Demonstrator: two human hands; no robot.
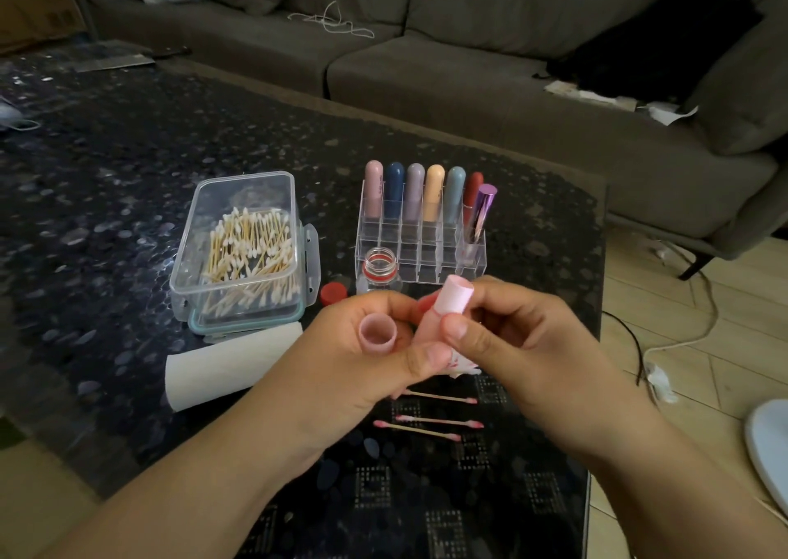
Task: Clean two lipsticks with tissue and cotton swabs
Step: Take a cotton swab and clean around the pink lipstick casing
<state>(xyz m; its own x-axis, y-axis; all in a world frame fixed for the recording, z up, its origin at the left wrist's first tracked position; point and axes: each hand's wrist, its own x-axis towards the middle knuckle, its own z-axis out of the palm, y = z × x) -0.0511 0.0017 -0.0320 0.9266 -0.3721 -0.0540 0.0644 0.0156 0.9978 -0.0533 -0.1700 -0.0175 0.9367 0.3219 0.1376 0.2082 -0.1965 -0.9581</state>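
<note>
a pink lipstick point(447, 302) is held above the bench point(106, 200), tilted with its far end up, between the two hands. the right hand point(524, 345) has its grip clamped on the tube's upper part, thumb in front and fingers curled behind. the left hand point(362, 358) has its grip closed low on the same tube with the thumb, and a pink cap point(378, 336) is kept against its curled fingers, open mouth up. a stained bit of tissue point(462, 366) shows under the hands; which hand holds it cannot be told. three used cotton swabs point(430, 423) lie on the bench just below. a folded tissue point(230, 364) lies beside a clear box of swabs point(245, 251). further lipsticks stand in a clear rack point(422, 234).
</note>
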